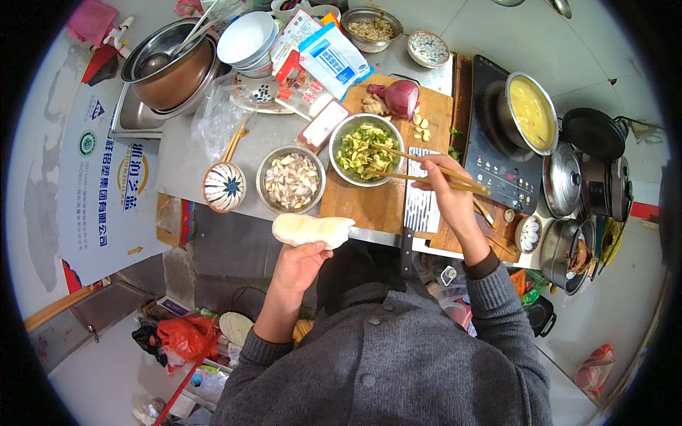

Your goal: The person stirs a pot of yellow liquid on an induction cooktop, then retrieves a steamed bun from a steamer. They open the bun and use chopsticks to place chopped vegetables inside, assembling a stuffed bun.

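My left hand [301, 261] grips a pale oblong piece of bread [311, 229], bitten or torn at its right end, just off the counter's front edge. My right hand [445, 181] holds a pair of wooden chopsticks [463, 181], their tips over a steel bowl [341, 166] of chopped green and yellow vegetable pieces [367, 149]. That bowl stands on a wooden cutting board [351, 210]. Beneath my right wrist lies a cleaver [418, 207] with a patterned blade, its black handle past the board's edge. To the left, another steel bowl [259, 183] contains sliced pale pieces [293, 181].
Behind the bowl are a red onion [402, 99], ginger [374, 104] and garlic cloves [421, 128]. An induction cooktop [495, 154] carries a pot of yellow soup [527, 112] at right. A patterned bowl [224, 186], seasoning packets [333, 61] and stacked bowls [248, 40] occupy the left.
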Demonstrator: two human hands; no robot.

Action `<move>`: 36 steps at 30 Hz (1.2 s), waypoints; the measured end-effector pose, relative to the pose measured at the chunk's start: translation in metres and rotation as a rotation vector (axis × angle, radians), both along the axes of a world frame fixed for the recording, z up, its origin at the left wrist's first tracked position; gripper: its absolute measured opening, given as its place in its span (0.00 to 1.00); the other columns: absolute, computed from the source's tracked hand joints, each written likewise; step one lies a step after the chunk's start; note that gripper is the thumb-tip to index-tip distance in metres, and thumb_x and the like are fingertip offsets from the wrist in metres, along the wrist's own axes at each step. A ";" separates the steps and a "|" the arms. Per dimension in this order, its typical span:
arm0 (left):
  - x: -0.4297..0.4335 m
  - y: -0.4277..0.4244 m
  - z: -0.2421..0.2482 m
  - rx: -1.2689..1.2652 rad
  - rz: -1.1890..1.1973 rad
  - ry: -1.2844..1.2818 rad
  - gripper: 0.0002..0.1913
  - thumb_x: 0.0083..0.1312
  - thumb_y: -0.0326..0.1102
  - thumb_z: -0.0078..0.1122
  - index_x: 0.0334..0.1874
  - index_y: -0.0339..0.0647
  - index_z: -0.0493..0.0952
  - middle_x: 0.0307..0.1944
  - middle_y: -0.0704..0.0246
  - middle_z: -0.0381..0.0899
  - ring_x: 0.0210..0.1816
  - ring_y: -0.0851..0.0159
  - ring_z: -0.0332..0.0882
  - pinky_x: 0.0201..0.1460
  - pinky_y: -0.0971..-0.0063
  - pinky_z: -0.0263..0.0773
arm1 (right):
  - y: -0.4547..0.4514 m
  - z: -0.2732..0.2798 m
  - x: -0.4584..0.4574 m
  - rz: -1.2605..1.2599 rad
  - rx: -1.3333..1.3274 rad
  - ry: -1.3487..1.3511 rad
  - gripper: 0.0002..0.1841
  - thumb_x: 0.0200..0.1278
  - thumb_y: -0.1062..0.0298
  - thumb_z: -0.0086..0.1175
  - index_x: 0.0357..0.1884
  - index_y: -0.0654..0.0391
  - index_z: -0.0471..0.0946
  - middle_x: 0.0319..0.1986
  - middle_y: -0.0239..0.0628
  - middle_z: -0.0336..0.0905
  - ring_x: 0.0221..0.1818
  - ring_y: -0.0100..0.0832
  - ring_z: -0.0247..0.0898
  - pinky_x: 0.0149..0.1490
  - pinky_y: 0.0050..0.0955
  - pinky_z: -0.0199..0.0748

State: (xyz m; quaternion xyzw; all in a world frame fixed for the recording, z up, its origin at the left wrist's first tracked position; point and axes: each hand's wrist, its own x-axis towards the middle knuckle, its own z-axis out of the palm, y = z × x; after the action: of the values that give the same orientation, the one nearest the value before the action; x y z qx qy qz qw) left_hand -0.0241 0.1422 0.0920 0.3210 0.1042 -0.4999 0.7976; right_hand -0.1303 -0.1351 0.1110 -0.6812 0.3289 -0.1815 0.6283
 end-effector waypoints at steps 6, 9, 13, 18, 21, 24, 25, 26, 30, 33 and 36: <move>-0.001 -0.004 0.000 0.002 -0.011 -0.013 0.24 0.55 0.23 0.60 0.57 0.38 0.70 0.50 0.60 0.78 0.46 0.61 0.79 0.40 0.72 0.76 | 0.009 -0.027 0.008 -0.098 0.021 -0.092 0.16 0.71 0.64 0.48 0.42 0.72 0.77 0.31 0.44 0.79 0.33 0.35 0.81 0.38 0.26 0.81; 0.000 -0.005 0.000 0.011 -0.013 -0.016 0.24 0.56 0.22 0.60 0.57 0.38 0.70 0.50 0.60 0.78 0.46 0.62 0.79 0.40 0.72 0.76 | 0.002 -0.035 0.001 -0.227 0.125 -0.056 0.18 0.72 0.59 0.47 0.40 0.69 0.76 0.32 0.46 0.80 0.31 0.37 0.82 0.37 0.26 0.81; -0.001 -0.006 0.000 0.052 -0.022 -0.007 0.23 0.58 0.22 0.60 0.56 0.38 0.70 0.50 0.62 0.78 0.48 0.63 0.78 0.42 0.73 0.77 | -0.004 -0.039 -0.004 -0.265 0.240 -0.064 0.18 0.72 0.60 0.47 0.40 0.69 0.76 0.32 0.46 0.79 0.31 0.37 0.82 0.35 0.27 0.82; 0.002 -0.012 -0.001 0.136 -0.064 -0.082 0.22 0.59 0.21 0.59 0.57 0.38 0.70 0.50 0.62 0.78 0.49 0.65 0.78 0.45 0.75 0.76 | -0.002 -0.022 -0.011 -0.173 0.165 -0.030 0.17 0.72 0.59 0.46 0.42 0.66 0.76 0.32 0.41 0.77 0.32 0.36 0.81 0.37 0.26 0.81; 0.002 -0.016 -0.002 0.140 -0.074 -0.111 0.22 0.59 0.20 0.59 0.57 0.37 0.69 0.49 0.62 0.78 0.49 0.66 0.78 0.44 0.75 0.77 | -0.003 -0.016 -0.010 -0.184 0.175 -0.054 0.16 0.72 0.60 0.46 0.44 0.65 0.75 0.31 0.40 0.76 0.32 0.35 0.81 0.37 0.26 0.81; 0.000 -0.019 -0.005 0.161 -0.053 -0.123 0.22 0.60 0.19 0.58 0.57 0.36 0.69 0.49 0.62 0.78 0.49 0.66 0.79 0.44 0.76 0.78 | -0.002 -0.021 -0.003 -0.136 0.232 -0.089 0.16 0.72 0.60 0.46 0.44 0.65 0.75 0.32 0.41 0.77 0.33 0.35 0.81 0.37 0.27 0.81; -0.001 -0.020 -0.007 0.182 -0.042 -0.127 0.22 0.60 0.19 0.58 0.57 0.36 0.69 0.49 0.62 0.78 0.49 0.66 0.79 0.44 0.75 0.78 | -0.001 -0.025 0.000 -0.142 0.229 -0.056 0.17 0.72 0.60 0.46 0.43 0.66 0.76 0.33 0.43 0.78 0.33 0.36 0.81 0.38 0.27 0.81; -0.001 -0.020 -0.009 0.202 -0.028 -0.133 0.22 0.59 0.18 0.58 0.57 0.36 0.69 0.49 0.62 0.78 0.49 0.66 0.79 0.44 0.75 0.78 | -0.001 -0.029 0.002 -0.190 0.218 -0.044 0.17 0.72 0.59 0.46 0.42 0.67 0.76 0.33 0.44 0.78 0.33 0.37 0.81 0.38 0.27 0.82; 0.001 -0.018 -0.016 0.244 -0.071 -0.177 0.22 0.60 0.19 0.58 0.57 0.36 0.69 0.49 0.62 0.78 0.48 0.65 0.79 0.44 0.75 0.79 | -0.002 -0.041 0.002 -0.264 0.185 -0.050 0.19 0.72 0.58 0.46 0.40 0.69 0.76 0.32 0.46 0.79 0.33 0.38 0.82 0.38 0.28 0.82; 0.001 -0.015 -0.019 0.247 -0.059 -0.165 0.22 0.60 0.19 0.58 0.57 0.36 0.69 0.49 0.62 0.78 0.48 0.65 0.79 0.44 0.75 0.79 | -0.006 -0.044 0.001 -0.255 0.183 -0.101 0.19 0.72 0.60 0.45 0.38 0.70 0.76 0.32 0.48 0.79 0.31 0.38 0.82 0.35 0.28 0.82; 0.001 -0.014 -0.020 0.252 -0.054 -0.161 0.22 0.60 0.19 0.58 0.57 0.36 0.69 0.49 0.62 0.78 0.48 0.65 0.79 0.44 0.75 0.79 | -0.011 -0.047 0.001 -0.325 0.279 -0.107 0.19 0.72 0.59 0.45 0.38 0.69 0.75 0.32 0.48 0.80 0.31 0.38 0.82 0.35 0.28 0.82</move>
State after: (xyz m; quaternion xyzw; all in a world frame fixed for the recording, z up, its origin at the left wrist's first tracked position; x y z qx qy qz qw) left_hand -0.0227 0.1286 0.0722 0.4604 0.0930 -0.4765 0.7432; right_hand -0.1291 -0.1466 0.0644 -0.5154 0.4223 -0.2690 0.6955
